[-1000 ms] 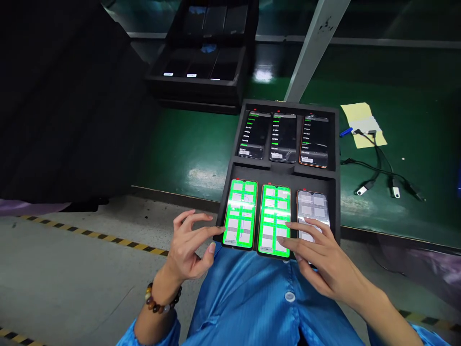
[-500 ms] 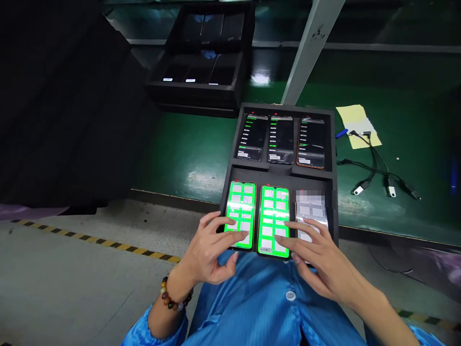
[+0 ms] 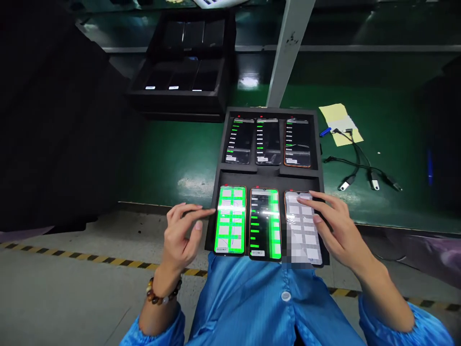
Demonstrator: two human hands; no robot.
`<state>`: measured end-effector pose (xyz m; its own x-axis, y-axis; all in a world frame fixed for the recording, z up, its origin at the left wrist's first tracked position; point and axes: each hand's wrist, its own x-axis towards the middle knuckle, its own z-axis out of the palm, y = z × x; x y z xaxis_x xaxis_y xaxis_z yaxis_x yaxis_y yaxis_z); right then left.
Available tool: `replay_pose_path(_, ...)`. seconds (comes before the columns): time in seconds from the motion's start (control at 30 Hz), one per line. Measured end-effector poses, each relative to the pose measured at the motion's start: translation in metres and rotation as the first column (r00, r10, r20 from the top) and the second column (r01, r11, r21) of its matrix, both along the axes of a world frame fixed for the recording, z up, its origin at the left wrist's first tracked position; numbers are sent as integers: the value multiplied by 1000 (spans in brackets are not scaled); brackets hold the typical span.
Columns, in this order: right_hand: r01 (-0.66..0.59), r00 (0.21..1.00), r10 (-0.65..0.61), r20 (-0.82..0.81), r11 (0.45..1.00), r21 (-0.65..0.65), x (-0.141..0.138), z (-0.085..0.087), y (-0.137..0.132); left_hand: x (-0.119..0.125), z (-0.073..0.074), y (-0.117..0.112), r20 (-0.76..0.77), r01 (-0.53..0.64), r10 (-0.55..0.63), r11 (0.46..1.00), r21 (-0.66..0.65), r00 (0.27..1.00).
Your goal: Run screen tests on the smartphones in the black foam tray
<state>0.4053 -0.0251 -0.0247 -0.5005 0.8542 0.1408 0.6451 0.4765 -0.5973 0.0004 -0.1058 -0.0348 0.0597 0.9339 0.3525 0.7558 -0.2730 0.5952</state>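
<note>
A black foam tray (image 3: 268, 179) holds two rows of smartphones. In its front row, the left smartphone (image 3: 230, 221) glows with a green and white grid. The middle smartphone (image 3: 262, 226) shows a dark list, with a green grid strip along its right side. A pale grey grid fills the right smartphone (image 3: 302, 226). My left hand (image 3: 183, 235) is beside the left phone, fingers apart and holding nothing, its index fingertip at the tray's edge. My right hand (image 3: 338, 228) hovers over the right phone, fingers spread, with a fingertip at the upper screen.
Several phones with dark list screens, such as the back smartphone (image 3: 268, 142), fill the tray's far row. Another black tray (image 3: 176, 98) of phones stands behind on the green bench (image 3: 173, 158). Cables (image 3: 360, 168), a yellow paper (image 3: 334, 115) and a grey post (image 3: 291, 48) are nearby.
My left hand has drawn left off the left phone. My right hand has moved from the middle phone to the right one. The middle screen has switched mostly from green grid to dark list.
</note>
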Motion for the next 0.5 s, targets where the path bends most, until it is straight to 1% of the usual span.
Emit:
replay_pose_path(0.07,-47,999,47,17,999,-5,-7,-4,12,2,-7,14,77,-53,59,996,-74,995)
replay_pose_path(0.13,-87,996,87,33,996,-13,-16,-7,20,4,-13,29,142,-77,100,984,-158,985)
replay_pose_path(0.2,-95,995,96,40,995,-12,-21,-7,25,6,-19,43,175,-92,135,968,-234,975)
replay_pose_path(0.27,-93,995,93,38,996,-6,-21,-6,23,6,-24,58,196,-111,170,953,-282,966)
replay_pose_path(0.37,-129,991,130,38,992,-11,-15,-1,10,6,-31,81,267,-106,190,947,-302,945)
replay_pose_path(0.5,-206,978,206,20,979,-4,-6,5,-23,7,-35,119,364,-73,178,956,-285,914)
